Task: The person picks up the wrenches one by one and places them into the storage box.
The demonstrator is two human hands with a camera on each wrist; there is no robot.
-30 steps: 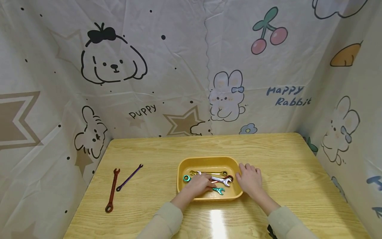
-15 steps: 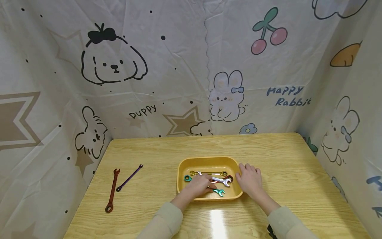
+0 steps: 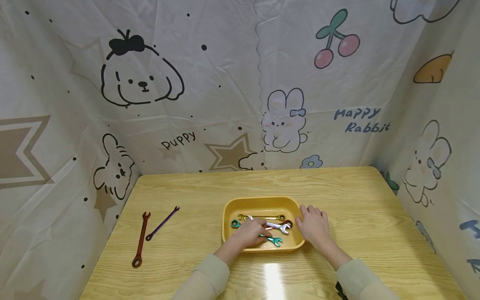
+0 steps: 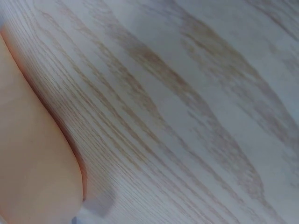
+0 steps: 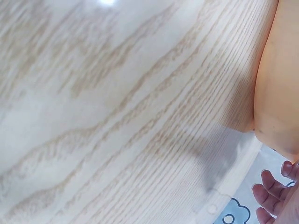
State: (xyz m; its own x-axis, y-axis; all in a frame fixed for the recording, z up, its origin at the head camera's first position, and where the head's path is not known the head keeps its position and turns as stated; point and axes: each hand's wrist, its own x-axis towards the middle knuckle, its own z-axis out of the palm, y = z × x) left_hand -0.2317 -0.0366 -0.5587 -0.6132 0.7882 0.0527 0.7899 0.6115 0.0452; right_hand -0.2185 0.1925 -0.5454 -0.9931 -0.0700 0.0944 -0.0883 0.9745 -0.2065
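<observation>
A yellow plastic bin (image 3: pixel 258 204) holding several combination wrenches stands before me. My left hand (image 3: pixel 249 231) reaches in over its front left. The thumb and fingers pinch a green wrench (image 3: pixel 275 241), whose ring end shows to the left while its middle is hidden under the hand. Beside the fingers lie a silver wrench (image 3: pixel 283 228), a gold wrench (image 3: pixel 264 217) and a partly covered reddish wrench (image 3: pixel 290 223). My right hand (image 3: pixel 315 225) rests at the bin's right rim. In the right wrist view, its fingers (image 5: pixel 275 191) are loosely bent outside the bin wall (image 5: pixel 280 84).
On the left of the wooden table (image 3: pixel 187 258) lie a red wrench (image 3: pixel 141 241) and a thin purple wrench (image 3: pixel 163 223). Printed cloth (image 3: pixel 217 104) hangs behind and at both sides. A small black object (image 3: pixel 340 291) shows by the right sleeve.
The green wrench has shifted slightly right and toward me under the left hand, showing more of its shaft. Both hands and the bin stay nearly in place.
</observation>
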